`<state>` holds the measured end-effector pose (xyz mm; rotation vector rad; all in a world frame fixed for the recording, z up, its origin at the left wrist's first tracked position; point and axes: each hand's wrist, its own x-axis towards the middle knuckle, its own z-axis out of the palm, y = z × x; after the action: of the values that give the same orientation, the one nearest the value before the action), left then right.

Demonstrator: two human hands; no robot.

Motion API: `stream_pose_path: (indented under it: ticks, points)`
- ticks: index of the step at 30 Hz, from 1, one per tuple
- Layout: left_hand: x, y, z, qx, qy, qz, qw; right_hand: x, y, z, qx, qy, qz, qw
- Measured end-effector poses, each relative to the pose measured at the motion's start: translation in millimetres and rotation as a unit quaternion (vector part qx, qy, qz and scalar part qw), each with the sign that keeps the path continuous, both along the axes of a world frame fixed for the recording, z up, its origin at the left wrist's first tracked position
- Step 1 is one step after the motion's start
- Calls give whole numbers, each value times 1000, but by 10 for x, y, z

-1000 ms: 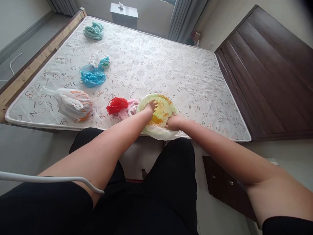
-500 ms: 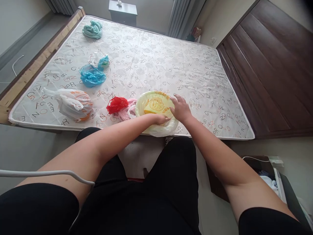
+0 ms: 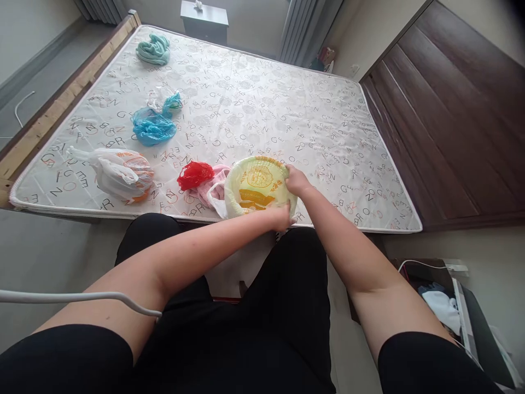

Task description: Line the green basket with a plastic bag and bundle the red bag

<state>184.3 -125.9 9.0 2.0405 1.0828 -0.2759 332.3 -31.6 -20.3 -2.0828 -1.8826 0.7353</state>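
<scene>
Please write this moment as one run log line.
lined basket: at mattress edge | left hand: near-right rim | right hand: right rim | left of basket: pink cloth, red bag

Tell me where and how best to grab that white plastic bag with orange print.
Probably by its gathered white neck, coming from the left: that narrow end points leftward, away from the bulky, rounded body of the plastic bag, giving something slim to close around.
</scene>
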Motion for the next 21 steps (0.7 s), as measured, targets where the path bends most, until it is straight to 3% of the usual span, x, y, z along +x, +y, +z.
stream_pose_path:
  ticks: [2, 5, 8, 10, 11, 13, 15, 16, 18, 21]
  points:
    - [36, -140, -73, 25, 32, -21, 999, -60, 13, -20, 10, -8, 4, 1000]
    - [-19, -293, -88, 62, 9, -12, 998, -115, 31, -26, 16, -27, 16, 999]
    - [-293, -290, 81, 111, -54, -3, 992, -96, -26, 23, 50, -10, 23, 998]
    - [-613, -184, 194, 177, -139, 52, 973, -55, -149, 53, 100, 18, -2, 995]
    - [-797, -106, 212, 211, -178, 125, 953, -39, -236, 54, 124, 35, -30, 991]
    - [-1156, 73, 124, 253, -252, 304, 883, -44, -437, 8, 142, 76, -102, 982]
    - [-1407, 237, -124, 237, -334, 450, 794, -126, -627, -102, 123, 138, -160, 970]
    - [-1469, 299, -285, 196, -378, 495, 757, -199, -704, -173, 110, 182, -179, 960]
    - [-1468, 372, -610, 73, -467, 548, 690, -392, -806, -319, 91, 300, -198, 929]
    - [-1299, 398, -930, -108, -568, 536, 615, -683, -854, -473, 94, 484, -209, 845]
